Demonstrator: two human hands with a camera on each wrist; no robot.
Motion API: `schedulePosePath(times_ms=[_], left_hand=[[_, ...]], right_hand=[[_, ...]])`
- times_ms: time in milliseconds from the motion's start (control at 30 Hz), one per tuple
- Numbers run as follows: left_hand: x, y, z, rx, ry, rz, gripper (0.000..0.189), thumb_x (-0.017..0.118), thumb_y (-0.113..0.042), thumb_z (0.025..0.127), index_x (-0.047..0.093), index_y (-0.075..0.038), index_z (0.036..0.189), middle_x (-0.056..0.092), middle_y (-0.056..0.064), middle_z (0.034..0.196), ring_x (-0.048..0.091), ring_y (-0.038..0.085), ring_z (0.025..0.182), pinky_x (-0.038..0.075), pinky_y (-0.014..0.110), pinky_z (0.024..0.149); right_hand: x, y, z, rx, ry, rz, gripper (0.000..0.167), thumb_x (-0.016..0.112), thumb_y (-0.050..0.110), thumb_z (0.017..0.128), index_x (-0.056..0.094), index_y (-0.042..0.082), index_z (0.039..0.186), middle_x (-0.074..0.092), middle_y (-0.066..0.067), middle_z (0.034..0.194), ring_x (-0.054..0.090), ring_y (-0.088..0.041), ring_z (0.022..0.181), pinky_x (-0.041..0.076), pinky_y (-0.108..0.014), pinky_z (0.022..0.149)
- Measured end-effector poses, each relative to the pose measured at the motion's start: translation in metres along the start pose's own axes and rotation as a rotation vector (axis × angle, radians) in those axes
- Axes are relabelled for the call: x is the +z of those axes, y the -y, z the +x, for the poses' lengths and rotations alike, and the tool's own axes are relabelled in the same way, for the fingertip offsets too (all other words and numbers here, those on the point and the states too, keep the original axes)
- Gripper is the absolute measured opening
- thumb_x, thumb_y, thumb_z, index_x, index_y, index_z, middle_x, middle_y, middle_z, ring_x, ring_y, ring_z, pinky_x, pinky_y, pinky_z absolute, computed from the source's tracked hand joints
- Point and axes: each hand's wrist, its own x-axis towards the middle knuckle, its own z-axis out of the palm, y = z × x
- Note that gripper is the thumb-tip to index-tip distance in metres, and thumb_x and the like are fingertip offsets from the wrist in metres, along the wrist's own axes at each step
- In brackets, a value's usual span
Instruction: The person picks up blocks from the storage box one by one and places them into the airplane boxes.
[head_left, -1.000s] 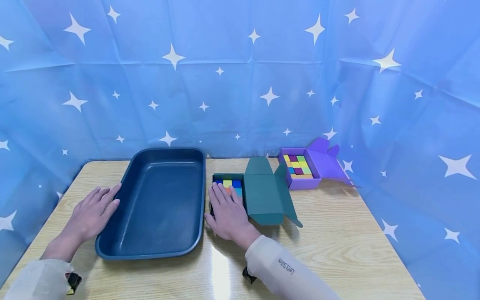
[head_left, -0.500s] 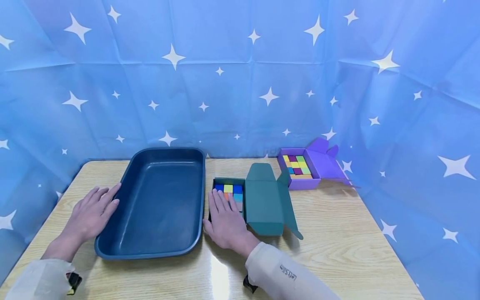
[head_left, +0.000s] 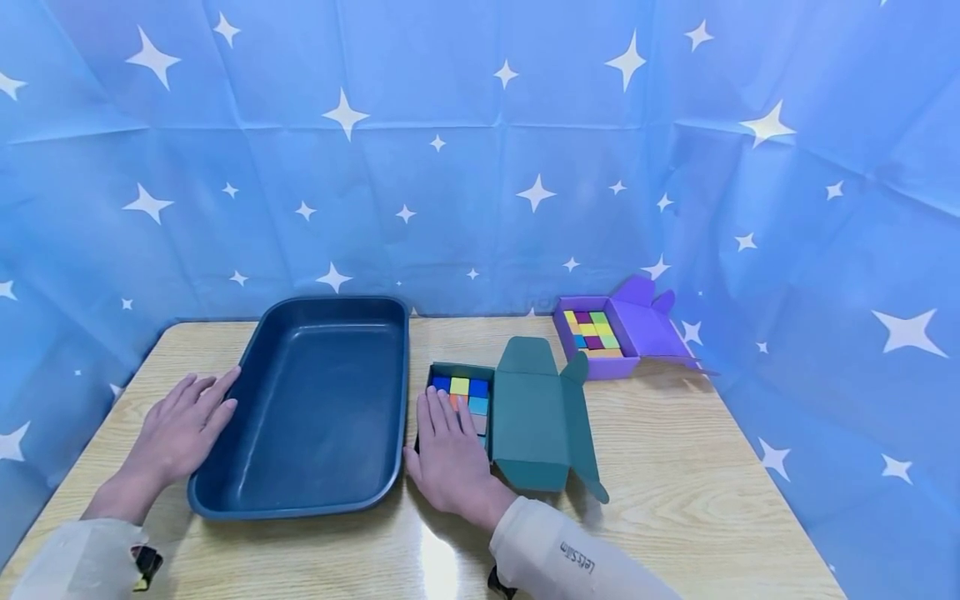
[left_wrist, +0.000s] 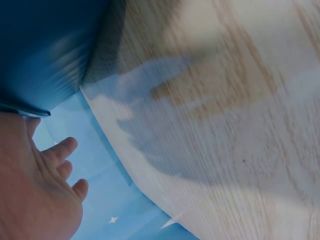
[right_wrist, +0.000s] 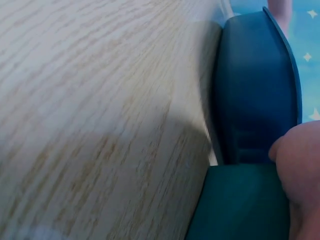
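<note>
My right hand (head_left: 453, 462) lies with straight fingers over the open green box (head_left: 531, 417), covering its near left part. Colourful cube blocks (head_left: 460, 386) fill the box beyond the fingertips; the blocks under the palm are hidden. In the right wrist view, the hand (right_wrist: 302, 165) is at the top edge of the box's green side (right_wrist: 245, 200). A dark blue tray (head_left: 322, 417) stands left of the box. At the tray's left rim rests my left hand (head_left: 176, 433), fingers extended; the left wrist view has that hand (left_wrist: 40, 185) beside the tray wall (left_wrist: 45, 45).
Farther back on the right, an open purple box (head_left: 611, 368) holds more coloured blocks (head_left: 592, 330), its lid (head_left: 652, 329) folded out rightward. The wooden table (head_left: 697, 475) meets a blue star-patterned cloth (head_left: 450, 183) behind. The green lid lies spread to the right.
The green box has slid toward the person, with my right hand moving back along with it. More of its blocks show past the fingertips. My left hand and the tray have stayed put.
</note>
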Motion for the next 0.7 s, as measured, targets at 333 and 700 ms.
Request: schedulePosePath(times_ms=[333,700], left_hand=[[0.001,0.000,-0.001,-0.002,0.002,-0.004,0.055,0.025,-0.040,0.107,0.017,-0.021,0.157,0.033,0.035,0.146,0.014,0.055,0.142,0.018,0.076,0.101],[0.000,0.000,-0.002,0.005,-0.015,-0.009,0.054,0.025,-0.039,0.107,0.017,-0.022,0.157,0.033,0.035,0.146,0.013,0.054,0.142,0.018,0.076,0.101]], right_hand=[[0.000,-0.005,-0.007,0.004,0.007,0.011,0.072,0.030,0.050,0.102,0.009,0.009,0.157,0.004,-0.008,0.166,0.006,-0.026,0.154,0.003,-0.048,0.125],[0.000,-0.029,-0.019,0.037,-0.024,0.017,0.072,0.029,0.049,0.102,0.009,0.008,0.157,0.005,-0.007,0.166,0.004,-0.025,0.155,-0.001,-0.049,0.125]])
